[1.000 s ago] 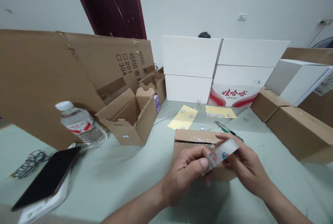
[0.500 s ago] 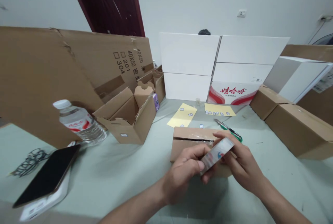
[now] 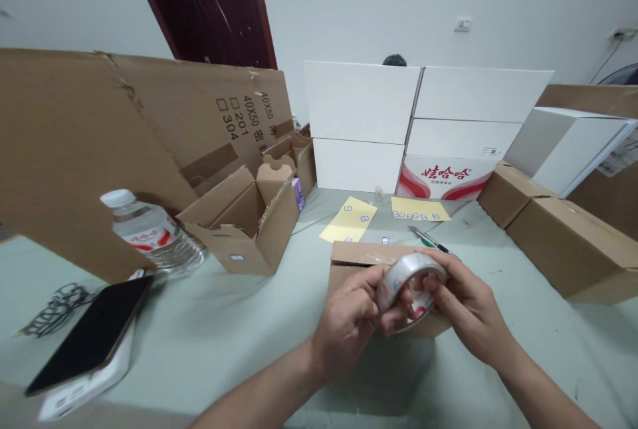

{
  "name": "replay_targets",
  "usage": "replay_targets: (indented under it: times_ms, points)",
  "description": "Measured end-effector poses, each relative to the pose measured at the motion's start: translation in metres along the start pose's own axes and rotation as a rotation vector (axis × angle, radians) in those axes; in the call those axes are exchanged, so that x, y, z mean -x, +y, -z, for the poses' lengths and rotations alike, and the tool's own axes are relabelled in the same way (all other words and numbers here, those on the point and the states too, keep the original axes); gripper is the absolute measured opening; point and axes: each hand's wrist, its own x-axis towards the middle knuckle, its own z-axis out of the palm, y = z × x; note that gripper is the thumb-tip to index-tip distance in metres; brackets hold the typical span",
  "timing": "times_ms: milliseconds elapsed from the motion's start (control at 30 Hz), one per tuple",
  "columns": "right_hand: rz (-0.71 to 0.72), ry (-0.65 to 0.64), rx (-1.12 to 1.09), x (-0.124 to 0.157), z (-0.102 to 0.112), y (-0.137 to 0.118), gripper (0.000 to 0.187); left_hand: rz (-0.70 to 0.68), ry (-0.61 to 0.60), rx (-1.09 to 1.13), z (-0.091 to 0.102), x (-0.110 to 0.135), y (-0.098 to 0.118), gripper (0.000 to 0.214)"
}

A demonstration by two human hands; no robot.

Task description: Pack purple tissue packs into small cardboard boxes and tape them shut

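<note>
Both hands hold a roll of clear tape (image 3: 397, 276) with red and blue print. My left hand (image 3: 349, 316) pinches its left side, fingers partly through the ring. My right hand (image 3: 466, 303) grips the right side with the thumb inside the roll. Right below the hands lies a small cardboard box (image 3: 349, 253), its front largely hidden by them. A utility knife (image 3: 433, 241) with a bit of green beside it lies behind my right hand. Two yellow sheets of paper (image 3: 341, 222) with small stickers rest farther back.
On the left are a water bottle (image 3: 159, 236), a phone (image 3: 92, 333), a dark coiled cord (image 3: 57, 309) and an open cardboard box (image 3: 249, 223). White panels (image 3: 361, 127) stand at the back. Brown boxes (image 3: 573, 243) line the right side. Part of a person's head (image 3: 395, 60) shows behind the panels.
The tape roll has been turned from edge-on so its ring opening shows. My right hand has closed round its right side; my left hand keeps its hold.
</note>
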Motion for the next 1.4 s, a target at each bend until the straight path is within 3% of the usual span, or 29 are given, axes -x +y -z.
replay_targets:
  times_ms: [100,200,333,467,533,600,700,967,1067,1233,1300,1400]
  points:
    - [0.005,0.038,-0.023,0.001,0.004,-0.002,0.017,-0.026,0.029,0.033,0.006,-0.001,-0.001,0.017]
    - [-0.030,0.048,-0.067,0.003,0.006,-0.006,0.015,-0.060,0.016,0.042,0.010,-0.001,-0.001,0.025]
    - [-0.164,0.030,-0.312,0.004,0.003,-0.011,0.011,-0.123,-0.098,0.122,0.009,0.000,-0.004,0.023]
    - [-0.218,-0.060,-0.495,0.003,0.002,-0.012,0.015,-0.201,-0.083,0.162,0.012,0.001,-0.004,0.024]
    - [-0.145,-0.075,-0.391,0.002,0.005,-0.012,0.013,-0.134,-0.067,0.083,0.017,0.001,-0.001,0.020]
    - [-0.033,-0.047,-0.196,0.001,0.011,-0.014,0.011,-0.008,-0.049,-0.064,0.022,0.001,0.003,0.037]
    - [0.107,-0.045,0.012,0.000,0.019,-0.018,0.024,0.118,-0.034,-0.240,0.027,0.000,0.007,0.038]
    - [0.320,-0.113,0.116,-0.001,0.016,-0.028,0.025,0.192,-0.110,-0.323,0.020,-0.003,0.009,0.027]
    - [0.258,-0.072,0.099,-0.001,0.015,-0.027,0.029,0.121,-0.073,-0.260,0.019,-0.003,0.004,0.023]
    - [0.011,-0.116,-0.146,-0.002,0.018,-0.013,0.010,-0.127,-0.028,-0.094,0.018,-0.005,0.000,0.012]
    - [0.017,-0.105,-0.151,-0.003,0.019,-0.009,0.011,-0.156,-0.086,-0.105,0.018,-0.005,0.002,0.016]
    - [0.108,-0.059,-0.054,-0.004,0.019,-0.009,0.007,-0.088,-0.112,-0.141,0.021,-0.002,0.008,0.036]
